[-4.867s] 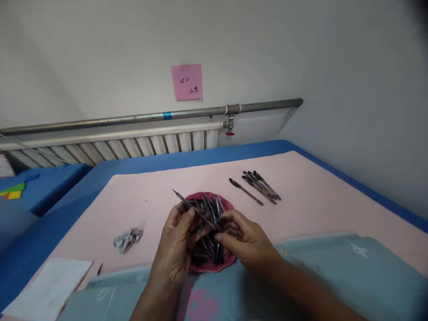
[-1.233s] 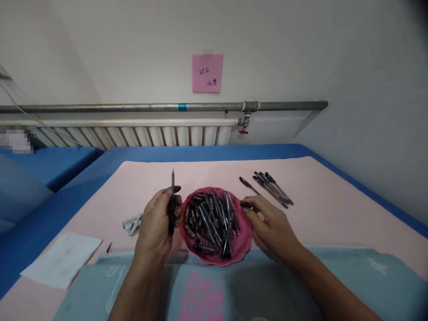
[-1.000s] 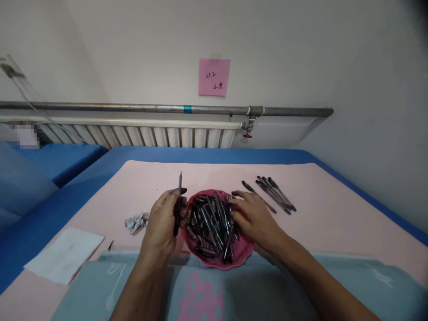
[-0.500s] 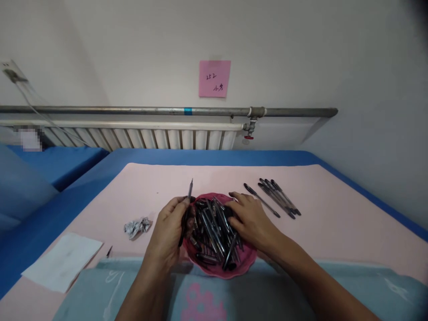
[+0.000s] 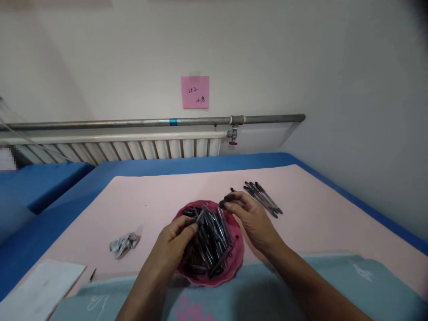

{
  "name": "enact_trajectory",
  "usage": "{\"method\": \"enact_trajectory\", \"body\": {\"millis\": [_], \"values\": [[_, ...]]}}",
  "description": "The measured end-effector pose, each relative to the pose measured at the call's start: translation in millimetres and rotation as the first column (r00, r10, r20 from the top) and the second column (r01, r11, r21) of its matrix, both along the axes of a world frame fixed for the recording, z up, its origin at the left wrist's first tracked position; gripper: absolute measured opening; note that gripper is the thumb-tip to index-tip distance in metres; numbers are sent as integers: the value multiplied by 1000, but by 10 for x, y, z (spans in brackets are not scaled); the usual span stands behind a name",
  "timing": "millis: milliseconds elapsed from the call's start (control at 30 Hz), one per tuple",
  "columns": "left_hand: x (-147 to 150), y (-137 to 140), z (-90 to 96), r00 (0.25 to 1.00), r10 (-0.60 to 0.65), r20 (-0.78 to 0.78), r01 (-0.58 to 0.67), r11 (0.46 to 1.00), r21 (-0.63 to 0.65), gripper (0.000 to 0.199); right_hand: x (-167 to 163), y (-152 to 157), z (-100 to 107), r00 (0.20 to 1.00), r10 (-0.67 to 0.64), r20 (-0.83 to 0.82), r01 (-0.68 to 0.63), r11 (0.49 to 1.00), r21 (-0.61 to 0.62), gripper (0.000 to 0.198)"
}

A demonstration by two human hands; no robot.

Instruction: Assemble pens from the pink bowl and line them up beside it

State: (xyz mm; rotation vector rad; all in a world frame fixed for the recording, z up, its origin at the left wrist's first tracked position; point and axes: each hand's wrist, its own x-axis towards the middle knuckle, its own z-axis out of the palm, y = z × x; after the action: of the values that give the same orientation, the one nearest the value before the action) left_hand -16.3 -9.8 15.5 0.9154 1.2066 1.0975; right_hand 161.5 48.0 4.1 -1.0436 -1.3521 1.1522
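Right of the bowl (image 5: 239,256), capped pens (image 5: 263,199) seem done; many parts (image 5: 213,240) remain inside; left hand (image 5: 178,240) pinches a tube (image 5: 202,213), right hand's (image 5: 253,221) grip unclear.

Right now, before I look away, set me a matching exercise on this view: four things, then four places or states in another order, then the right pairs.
1. left hand
2. bowl
3. crumpled wad
4. square note

A. on the wall, above the metal pipe
B. heaped with pens
C. over the bowl's left side
D. on the pale pink mat, apart from the bowl

Pairs: 1-C, 2-B, 3-D, 4-A.
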Motion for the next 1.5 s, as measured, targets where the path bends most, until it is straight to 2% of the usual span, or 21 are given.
{"method": "enact_trajectory", "body": {"millis": [100,233,367,567,733,833,967,1100,1233,1500], "values": [[40,-15,2,998,-55,-27,54,998,-26,17,-16,-23,27,980,-18,-197,-5,993,-114,20],[87,-23,-18,996,-86,-34,86,996,-22,17,-46,-60,31,964,-2,-266,-43,985,-167,20],[98,-23,-29,993,-111,-38,110,994,-19,17,-64,-93,23,960,60,-274,-113,976,-185,19],[100,-21,-42,996,-86,-29,86,996,-20,13,-66,-92,0,969,92,-231,-135,975,-179,17],[104,-19,-87,994,-99,-45,99,995,8,13,-91,-97,-62,952,115,-282,-187,952,-241,19],[105,-32,-87,988,-155,25,154,988,21,19,-101,-106,-81,938,125,-324,-216,940,-264,22],[98,-58,-46,968,-211,136,215,976,-19,26,-87,-111,-52,947,192,-256,-256,935,-246,23],[92,-64,-30,980,-178,91,181,983,-23,36,-83,-118,-49,938,206,-277,-282,922,-267,24],[112,-60,-35,984,-156,81,155,988,12,35,-123,-142,-94,925,193,-326,-290,915,-281,22],[141,-80,14,987,-113,115,113,994,4,38,-224,-203,-94,918,185,-351,-290,917,-276,25]]}}
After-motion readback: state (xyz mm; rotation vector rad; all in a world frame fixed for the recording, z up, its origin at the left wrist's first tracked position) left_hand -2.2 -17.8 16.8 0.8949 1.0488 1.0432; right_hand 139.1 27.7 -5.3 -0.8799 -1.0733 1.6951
